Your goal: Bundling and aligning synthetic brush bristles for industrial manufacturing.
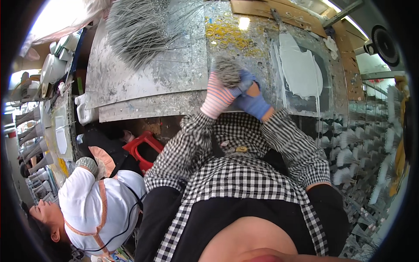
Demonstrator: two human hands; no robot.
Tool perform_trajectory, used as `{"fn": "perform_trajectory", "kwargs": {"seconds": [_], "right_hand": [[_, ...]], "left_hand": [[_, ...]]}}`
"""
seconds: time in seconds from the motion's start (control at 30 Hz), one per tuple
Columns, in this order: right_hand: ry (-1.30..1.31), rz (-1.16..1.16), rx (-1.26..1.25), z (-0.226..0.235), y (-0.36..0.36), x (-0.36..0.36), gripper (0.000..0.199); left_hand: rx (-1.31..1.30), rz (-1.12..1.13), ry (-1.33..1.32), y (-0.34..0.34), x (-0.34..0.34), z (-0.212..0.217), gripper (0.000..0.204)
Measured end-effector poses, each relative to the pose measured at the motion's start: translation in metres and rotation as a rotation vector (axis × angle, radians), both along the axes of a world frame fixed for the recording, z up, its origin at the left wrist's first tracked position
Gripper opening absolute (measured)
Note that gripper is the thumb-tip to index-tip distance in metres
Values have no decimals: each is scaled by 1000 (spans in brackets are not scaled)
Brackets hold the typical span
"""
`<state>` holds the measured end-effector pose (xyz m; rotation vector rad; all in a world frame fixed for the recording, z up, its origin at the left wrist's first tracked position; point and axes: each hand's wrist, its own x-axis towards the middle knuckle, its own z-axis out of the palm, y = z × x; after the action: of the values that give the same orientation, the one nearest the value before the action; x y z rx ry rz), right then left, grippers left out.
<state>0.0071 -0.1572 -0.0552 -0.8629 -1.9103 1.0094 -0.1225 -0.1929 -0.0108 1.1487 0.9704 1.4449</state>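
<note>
Both my hands are closed around a bundle of grey strands (228, 72) above the near part of the workbench, its blunt top facing up. My left hand (217, 95), in a pink-and-white striped glove, grips the bundle's left side. My right hand (252, 97), in a blue glove, is wrapped against its right side; bare skin shows at part of the fingers. The lower part of the bundle is hidden by the gloves. Beyond them lies a large loose pile of grey strands (135, 37). Small yellow loops like rubber bands (227, 34) are scattered on the bench.
White paste (299, 67) is spread on a dark board at the right, with a putty knife (276, 18) behind it. A white jug (86, 109) and a red stool (146, 150) are left. Another person (102, 209) sits there. Many pale-tufted brushes (349, 144) fill the right side.
</note>
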Motion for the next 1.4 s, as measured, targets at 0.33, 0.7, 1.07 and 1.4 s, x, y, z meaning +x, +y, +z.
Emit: {"fn": "perform_trajectory", "kwargs": {"seconds": [0.33,0.7,1.07,1.4], "right_hand": [[-473,39,516,-15,-6,25,47],[10,-87,-337,4,-17,25,34],[-170,354,-600,33,-104,52,58],[108,100,-1368,32,-117,57,50]], "left_hand": [[388,-293,1435,17,-61,-28,90],[367,-227,1243,-22,-45,-12,56],[-440,-433,69,-124,-29,-4,70],[-990,-287,-114,-131,-33,-13,41]]}}
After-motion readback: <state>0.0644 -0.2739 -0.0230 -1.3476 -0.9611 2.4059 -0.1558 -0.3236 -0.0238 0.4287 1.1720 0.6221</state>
